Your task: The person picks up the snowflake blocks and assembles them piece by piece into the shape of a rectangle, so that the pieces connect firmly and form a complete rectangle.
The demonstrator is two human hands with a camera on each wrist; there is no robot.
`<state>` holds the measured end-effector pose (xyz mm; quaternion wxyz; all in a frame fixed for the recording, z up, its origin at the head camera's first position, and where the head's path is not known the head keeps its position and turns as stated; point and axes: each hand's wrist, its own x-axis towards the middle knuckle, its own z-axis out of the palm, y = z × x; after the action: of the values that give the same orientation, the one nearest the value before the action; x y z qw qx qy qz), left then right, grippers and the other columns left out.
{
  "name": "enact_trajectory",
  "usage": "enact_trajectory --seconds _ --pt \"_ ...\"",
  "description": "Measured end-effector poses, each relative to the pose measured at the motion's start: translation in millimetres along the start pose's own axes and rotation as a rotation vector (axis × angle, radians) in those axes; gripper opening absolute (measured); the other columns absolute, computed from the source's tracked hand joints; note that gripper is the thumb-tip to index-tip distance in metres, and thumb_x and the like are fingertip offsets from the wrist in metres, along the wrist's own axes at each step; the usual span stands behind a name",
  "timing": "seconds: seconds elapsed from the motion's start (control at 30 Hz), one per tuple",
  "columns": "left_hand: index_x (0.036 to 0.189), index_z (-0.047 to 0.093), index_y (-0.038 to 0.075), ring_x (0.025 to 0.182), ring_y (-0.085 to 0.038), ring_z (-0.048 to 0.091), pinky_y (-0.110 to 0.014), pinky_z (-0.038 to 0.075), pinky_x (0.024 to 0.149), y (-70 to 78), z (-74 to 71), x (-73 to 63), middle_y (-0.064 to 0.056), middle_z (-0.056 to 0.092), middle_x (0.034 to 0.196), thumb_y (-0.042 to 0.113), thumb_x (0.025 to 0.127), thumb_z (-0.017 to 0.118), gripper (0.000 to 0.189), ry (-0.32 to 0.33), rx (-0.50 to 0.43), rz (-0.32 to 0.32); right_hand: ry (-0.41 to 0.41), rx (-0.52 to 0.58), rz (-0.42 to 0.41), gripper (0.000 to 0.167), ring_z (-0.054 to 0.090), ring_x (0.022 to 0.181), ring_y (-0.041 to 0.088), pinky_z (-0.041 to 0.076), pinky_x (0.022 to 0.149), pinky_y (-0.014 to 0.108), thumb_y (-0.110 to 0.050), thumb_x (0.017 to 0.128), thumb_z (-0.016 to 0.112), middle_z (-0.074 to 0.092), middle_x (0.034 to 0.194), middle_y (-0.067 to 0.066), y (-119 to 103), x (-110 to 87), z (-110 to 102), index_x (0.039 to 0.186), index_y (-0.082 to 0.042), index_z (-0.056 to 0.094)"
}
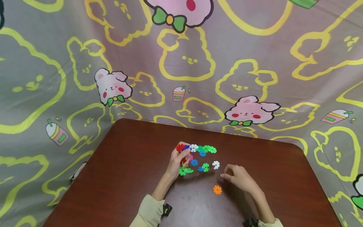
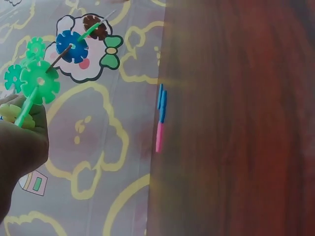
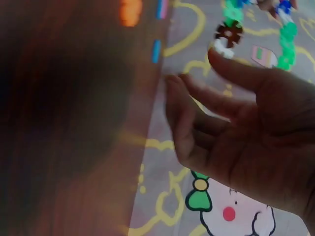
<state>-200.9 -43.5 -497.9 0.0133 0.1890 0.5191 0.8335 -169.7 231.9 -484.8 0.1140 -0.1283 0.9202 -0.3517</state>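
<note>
My left hand (image 1: 173, 164) grips a chain of slotted plastic discs joined edge to edge. One branch runs from a red disc (image 1: 180, 148) past a white disc (image 1: 193, 148) to green discs (image 1: 206, 149). The nearer branch has a green disc (image 1: 182, 171), another green disc (image 1: 205, 167) and a white end disc (image 1: 216, 165). Just right of that end is my right hand (image 1: 241, 179), holding nothing, its fingers loosely bent. The right wrist view shows its thumb apart from the fingers, with the brown disc (image 3: 229, 33) beyond the thumb tip.
An orange disc (image 1: 217, 189) lies on the brown table (image 1: 136, 151) in front of the chain. Loose blue and pink discs (image 2: 160, 135) lie flat beyond it, partly behind the chain in the head view. A patterned cloth (image 1: 193, 107) hangs around the table's far sides.
</note>
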Motion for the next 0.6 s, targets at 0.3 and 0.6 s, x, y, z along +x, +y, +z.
enact_trajectory --seconds 0.3,0.6 --pt "0.115 0.049 -0.006 0.047 -0.010 0.038 -0.020 0.034 0.046 9.9 -0.1 -0.2 0.002 0.043 0.062 0.012 0.103 0.053 0.022 -0.047 0.044 0.079 -0.190 -0.070 -0.127 0.036 0.049 0.077 0.014 0.044 0.065 0.029 -0.014 0.079 0.091 0.054 0.084 0.001 -2.5 -1.8 30.3 0.094 -0.006 0.060" --pt "0.117 0.042 -0.015 0.046 -0.013 0.035 -0.022 0.031 0.044 13.6 1.3 -1.5 -0.002 0.040 0.060 0.009 0.103 0.051 0.030 -0.079 0.064 0.127 -0.108 -0.157 -0.138 0.037 0.044 0.077 0.014 0.040 0.063 0.028 0.001 0.076 0.089 0.048 0.083 0.001 -1.7 -0.7 39.8 0.086 -0.009 0.056"
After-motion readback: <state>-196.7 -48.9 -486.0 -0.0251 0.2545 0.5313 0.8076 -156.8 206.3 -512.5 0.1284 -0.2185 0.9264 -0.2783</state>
